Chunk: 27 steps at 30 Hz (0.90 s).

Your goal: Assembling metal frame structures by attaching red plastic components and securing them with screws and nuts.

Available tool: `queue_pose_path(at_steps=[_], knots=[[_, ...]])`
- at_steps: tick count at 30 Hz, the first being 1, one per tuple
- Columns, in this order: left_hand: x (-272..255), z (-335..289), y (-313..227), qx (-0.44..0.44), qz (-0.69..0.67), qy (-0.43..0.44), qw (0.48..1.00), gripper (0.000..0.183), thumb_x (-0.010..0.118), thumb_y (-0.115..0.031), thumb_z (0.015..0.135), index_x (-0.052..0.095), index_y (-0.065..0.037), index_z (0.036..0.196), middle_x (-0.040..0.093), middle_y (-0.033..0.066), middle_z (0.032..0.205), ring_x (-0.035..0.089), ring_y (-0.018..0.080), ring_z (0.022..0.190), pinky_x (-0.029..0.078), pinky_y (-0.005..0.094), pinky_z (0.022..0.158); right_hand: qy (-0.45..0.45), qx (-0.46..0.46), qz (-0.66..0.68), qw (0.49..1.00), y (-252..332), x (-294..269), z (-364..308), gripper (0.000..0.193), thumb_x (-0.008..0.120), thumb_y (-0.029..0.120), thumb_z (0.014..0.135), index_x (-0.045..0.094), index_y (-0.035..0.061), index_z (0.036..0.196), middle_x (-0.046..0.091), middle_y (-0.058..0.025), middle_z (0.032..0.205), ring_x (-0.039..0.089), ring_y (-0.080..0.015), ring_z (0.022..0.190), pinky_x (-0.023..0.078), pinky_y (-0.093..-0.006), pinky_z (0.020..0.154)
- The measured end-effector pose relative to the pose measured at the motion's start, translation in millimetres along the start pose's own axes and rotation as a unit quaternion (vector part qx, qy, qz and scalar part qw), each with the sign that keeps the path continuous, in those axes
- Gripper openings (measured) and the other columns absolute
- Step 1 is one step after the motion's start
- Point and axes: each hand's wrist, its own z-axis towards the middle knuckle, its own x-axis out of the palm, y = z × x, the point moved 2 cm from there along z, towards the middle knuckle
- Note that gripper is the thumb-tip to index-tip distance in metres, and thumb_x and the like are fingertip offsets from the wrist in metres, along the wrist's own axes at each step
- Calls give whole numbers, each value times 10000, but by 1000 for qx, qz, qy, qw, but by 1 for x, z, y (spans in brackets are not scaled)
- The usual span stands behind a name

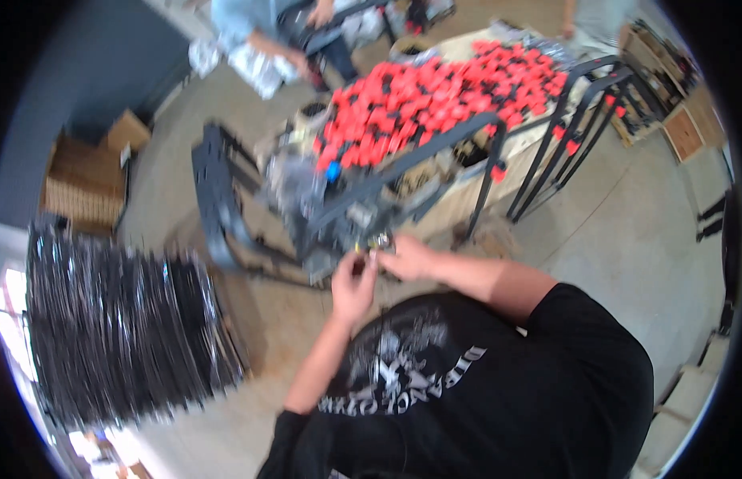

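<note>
My two hands meet close in front of my chest, over the near side of a black metal frame. The fingers of my left hand are curled into a pinch; what lies between them is too small and blurred to name. Beside it, my right hand is closed with its fingertips at small shiny metal parts, maybe fasteners. Behind the hands, a clear plastic bag and a small blue object lie by the frame.
A large pile of red and black parts covers the worktable. More black tube frames stand at right and a dark frame at left. Stacked black wrapped pieces and cardboard boxes sit left. Another person works across the table.
</note>
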Motion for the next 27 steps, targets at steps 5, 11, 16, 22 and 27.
queue_pose_path(at_steps=[5, 11, 16, 22, 27], knots=[[-30, -7, -8, -94, -153, 35, 983, 234, 605, -182, 1023, 626, 17, 1143, 620, -8, 926, 533, 80, 798, 455, 238, 722, 42, -56, -93, 993, 33, 26, -8, 359, 623, 263, 891, 608, 49, 1178, 688, -254, 993, 645, -462, 947, 526, -503, 801], [-55, -22, 24, -146, -286, 120, 939, 392, 549, -263, 1029, 560, 13, 1307, 608, 33, 1151, 536, 110, 970, 435, 283, 859, 102, -41, -252, 961, 62, 42, -16, 461, 674, 164, 842, 482, 38, 1242, 679, -234, 992, 659, -436, 934, 527, -518, 809], [-58, -26, 17, -284, -296, 139, 901, 312, 579, -245, 1013, 617, -1, 1203, 651, 33, 1057, 614, 135, 904, 523, 301, 771, 117, -93, -417, 896, 58, 56, -22, 339, 639, 120, 823, 528, 2, 1120, 671, -201, 1044, 675, -370, 977, 503, -475, 887], [-71, -29, 48, -317, -201, 75, 924, 167, 583, -131, 947, 650, 18, 980, 693, 78, 872, 633, 140, 725, 534, 294, 661, 128, -111, -485, 858, 41, 64, -23, 240, 595, 123, 825, 574, 17, 1039, 678, -175, 976, 683, -354, 934, 520, -460, 851], [-107, -29, 56, -149, -212, -66, 964, 198, 611, -159, 994, 658, 22, 1060, 646, 15, 818, 565, 82, 725, 471, 255, 666, 133, 3, -372, 919, 6, 35, -26, 252, 610, 189, 870, 598, 9, 1046, 686, -199, 945, 682, -360, 889, 525, -456, 807]])
